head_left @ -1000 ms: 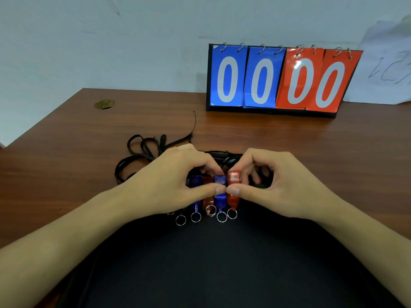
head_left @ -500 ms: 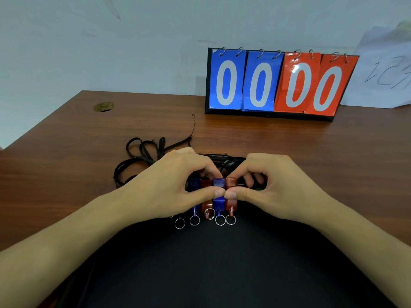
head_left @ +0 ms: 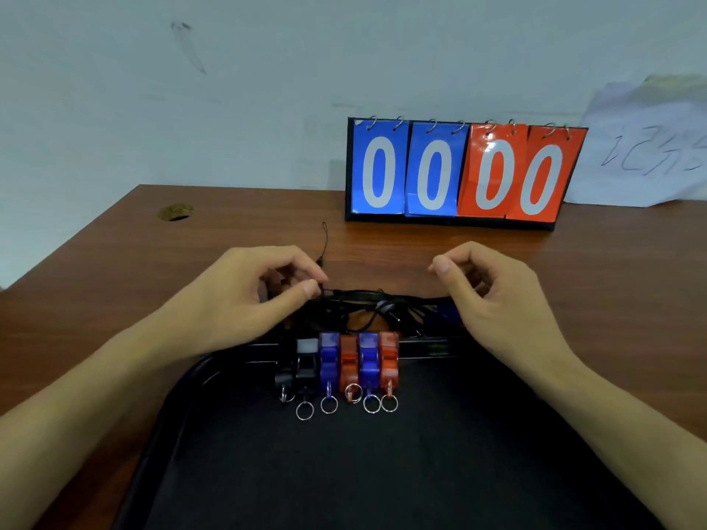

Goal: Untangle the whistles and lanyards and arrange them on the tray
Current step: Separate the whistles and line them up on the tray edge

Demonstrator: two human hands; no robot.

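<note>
Several whistles, black, blue and red, lie side by side in a row at the far edge of the black tray, each with a metal ring pointing toward me. Just behind the tray lies a bundle of black lanyards. My left hand pinches one end of a strand between thumb and forefinger. My right hand is curled over the other end, and the strand runs straight between the two hands. A thin loop of cord pokes out beyond my left hand.
A flip scoreboard reading 00 00 stands at the back of the brown wooden table, against the wall. A sheet of paper leans to its right. A cable hole sits at the table's far left.
Both hands have left the row of whistles, moved back and apart, and taken hold of the lanyard bundle behind the tray. The whistles stay lined up, now uncovered.
</note>
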